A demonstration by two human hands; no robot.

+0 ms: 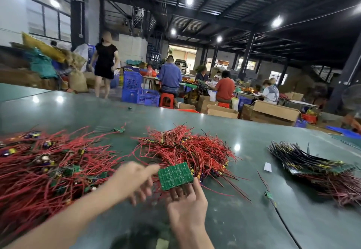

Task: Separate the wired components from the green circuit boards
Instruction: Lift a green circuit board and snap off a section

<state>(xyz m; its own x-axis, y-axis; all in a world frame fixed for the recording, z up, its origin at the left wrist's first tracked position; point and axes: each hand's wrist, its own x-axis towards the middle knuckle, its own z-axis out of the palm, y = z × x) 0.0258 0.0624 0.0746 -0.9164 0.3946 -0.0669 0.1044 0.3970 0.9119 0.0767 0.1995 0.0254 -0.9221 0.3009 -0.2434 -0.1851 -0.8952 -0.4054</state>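
Evidently bracing for separation, right hand (185,200) pinches the board (175,176) near the table's (254,219) front edge; left hand (134,178) reaches, fingers loose.

Single head-worn wide-angle view, looking forward and down across the green counter (254,200) from close above its near edge. Both forearms enter from the bottom of the frame. The upper half takes in the workshop beyond, with seated workers (224,88) at distant tables and the roof lights overhead.
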